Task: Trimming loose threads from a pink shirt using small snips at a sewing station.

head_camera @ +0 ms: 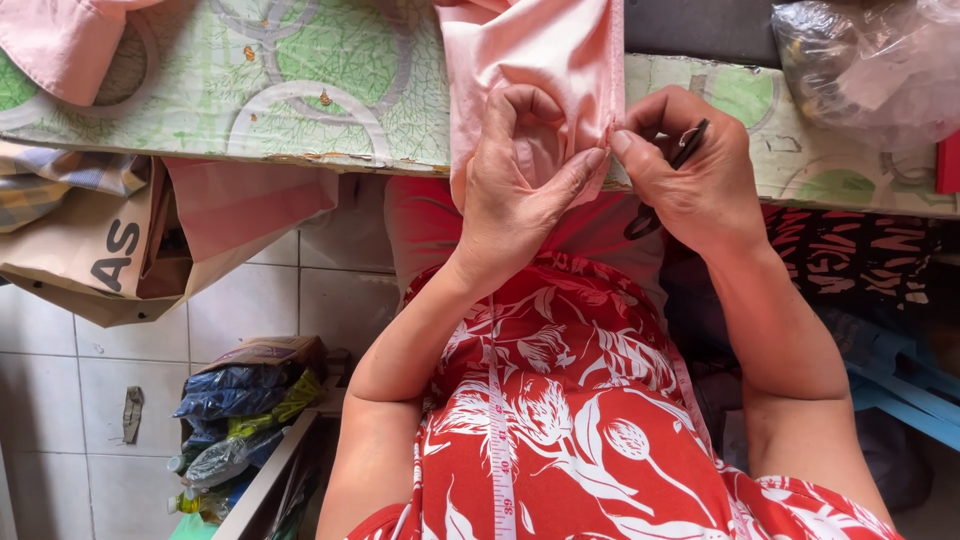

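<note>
A pale pink cloth (pixel 540 50) hangs over the front edge of a table covered in green patterned oilcloth (pixel 330 80). My left hand (pixel 520 180) pinches a fold of the pink cloth between thumb and fingers. My right hand (pixel 690 170) touches the cloth's stitched edge with its fingertips and holds small black scissors (pixel 665 185) in the palm, blades pointing down. The two hands meet at the seam. A white measuring tape (pixel 500 430) hangs down my red flowered dress.
A clear plastic bag (pixel 870 60) lies on the table at the far right. A paper bag (pixel 110 250) hangs under the table on the left. A box of bottles and packets (pixel 240 420) stands on the tiled floor. Blue plastic furniture (pixel 910 390) is at right.
</note>
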